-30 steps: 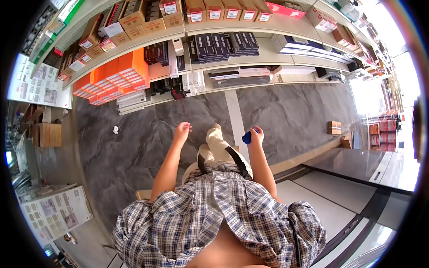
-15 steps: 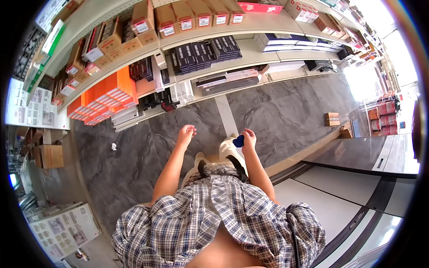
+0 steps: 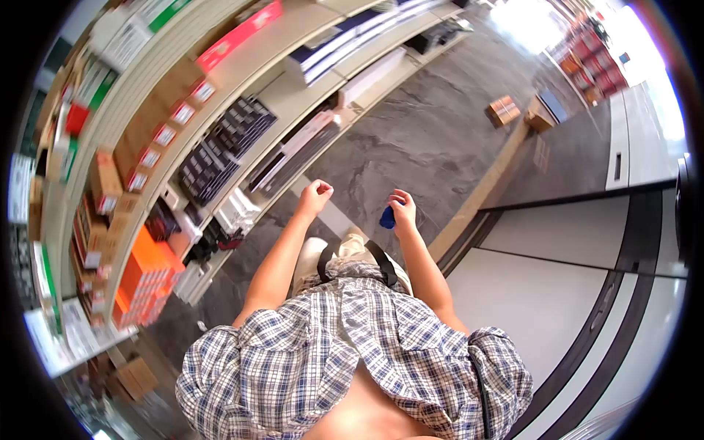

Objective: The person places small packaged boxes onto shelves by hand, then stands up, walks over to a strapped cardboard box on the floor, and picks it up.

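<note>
My left hand [image 3: 315, 198] is out in front of my body above the floor, its fingers curled together; whether anything small is inside cannot be seen. A dark blue object [image 3: 387, 217], soft-looking and small, is in my right hand [image 3: 402, 209], gripped between the fingers. Both hands are apart, at about waist height, over the grey marbled floor [image 3: 418, 132]. Neither one touches the shelves.
Shelving [image 3: 293, 95] with dark boxes [image 3: 220, 150] and orange boxes [image 3: 147, 275] runs along my left. A small brown carton [image 3: 503, 111] sits on the floor ahead. White and dark panelled cabinets [image 3: 543, 293] stand close on my right.
My view and body have turned to the right, so the shelves now slant along the left and the floor carton looks nearer. The blue object has stayed in my right hand.
</note>
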Available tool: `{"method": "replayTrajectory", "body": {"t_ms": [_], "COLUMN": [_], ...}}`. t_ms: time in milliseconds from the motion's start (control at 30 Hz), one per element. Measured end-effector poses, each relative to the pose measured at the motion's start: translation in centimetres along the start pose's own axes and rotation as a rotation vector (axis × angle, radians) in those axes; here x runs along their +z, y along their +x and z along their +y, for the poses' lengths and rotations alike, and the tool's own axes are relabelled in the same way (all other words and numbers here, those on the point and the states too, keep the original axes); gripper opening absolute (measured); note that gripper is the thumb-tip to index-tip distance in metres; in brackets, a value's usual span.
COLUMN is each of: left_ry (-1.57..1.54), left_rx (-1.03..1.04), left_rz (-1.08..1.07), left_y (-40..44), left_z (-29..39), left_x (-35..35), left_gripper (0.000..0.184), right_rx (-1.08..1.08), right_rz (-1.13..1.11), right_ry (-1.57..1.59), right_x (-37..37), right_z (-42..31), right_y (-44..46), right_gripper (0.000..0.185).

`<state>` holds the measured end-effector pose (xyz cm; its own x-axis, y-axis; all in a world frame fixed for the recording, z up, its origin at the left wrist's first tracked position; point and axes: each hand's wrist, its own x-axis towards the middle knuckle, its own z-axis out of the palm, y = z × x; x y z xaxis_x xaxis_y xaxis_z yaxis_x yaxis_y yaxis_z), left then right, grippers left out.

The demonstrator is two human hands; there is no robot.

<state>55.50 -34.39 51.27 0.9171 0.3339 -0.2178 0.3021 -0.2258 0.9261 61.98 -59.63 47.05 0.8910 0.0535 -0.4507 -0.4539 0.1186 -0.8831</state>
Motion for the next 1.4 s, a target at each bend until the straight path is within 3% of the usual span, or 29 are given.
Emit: {"method": "replayTrajectory", "body": {"t_ms": [267, 333, 500, 567, 633, 767, 833, 900, 933, 1067, 1233, 1300, 1400], "left_ry": [0.096, 0.199, 0.281, 0.115, 0.191, 0.06, -0.01, 0.127, 0.07, -0.037, -0.063, -0.071, -0.071], "left_rx": [0.141, 0.123, 0.183, 0.027, 0.043, 0.005, -0.044, -0.127, -0.248, -0.396, -0.372, -0.362, -0.321], "left_rz": [-0.306, -0.389, -0.44, -0.532, -0.739, -1.049, -1.179, -1.351, -1.341, -1.262, -1.284, -1.261, -1.286], "left_y": [9.9, 13.5, 24.4, 29.0, 33.6, 39.4, 41.1, 43.3, 44.0, 46.0, 50.8, 52.5, 55.1], "left_z": [7.6, 8.0, 9.1, 11.0, 12.8, 20.5, 24.0, 26.7, 27.8, 31.4, 33.0, 34.7, 38.4], "left_x": [13.5, 16.5, 20.9, 22.5, 24.6, 31.2, 35.3, 39.5, 41.7, 49.8, 61.1, 64.7, 68.9], "left_gripper": [0.011, 0.02, 0.019, 0.019, 0.023, 0.03, 0.031, 0.03, 0.028, 0.021, 0.021, 0.021, 0.021], "right_rx": [-0.096, -0.093, 0.031, -0.008, 0.016, -0.17, -0.281, -0.337, -0.399, -0.371, -0.202, -0.089, -0.083], "right_rz": [0.333, 0.416, 0.616, 0.687, 0.688, 0.578, 0.493, 0.54, 0.559, 0.617, 0.539, 0.558, 0.587], "right_ry": [0.007, 0.007, 0.083, 0.076, 0.069, 0.07, 0.331, 0.325, 0.309, 0.221, 0.405, 0.186, 0.166], "right_x": [-7.6, -9.1, -12.9, -14.2, -14.2, -14.1, -14.7, -15.0, -15.6, -20.8, -30.2, -34.2, -39.4], "right_z": [-5.9, -6.0, -6.9, -7.9, -12.2, -21.9, -25.4, -28.4, -29.7, -31.2, -34.2, -36.2, -39.1], "right_y": [3.6, 5.6, 12.8, 17.2, 20.7, 28.5, 31.3, 33.1, 34.2, 38.3, 44.3, 46.6, 50.8], "right_gripper": [0.013, 0.013, 0.015, 0.015, 0.015, 0.023, 0.028, 0.029, 0.03, 0.032, 0.034, 0.034, 0.033]}}
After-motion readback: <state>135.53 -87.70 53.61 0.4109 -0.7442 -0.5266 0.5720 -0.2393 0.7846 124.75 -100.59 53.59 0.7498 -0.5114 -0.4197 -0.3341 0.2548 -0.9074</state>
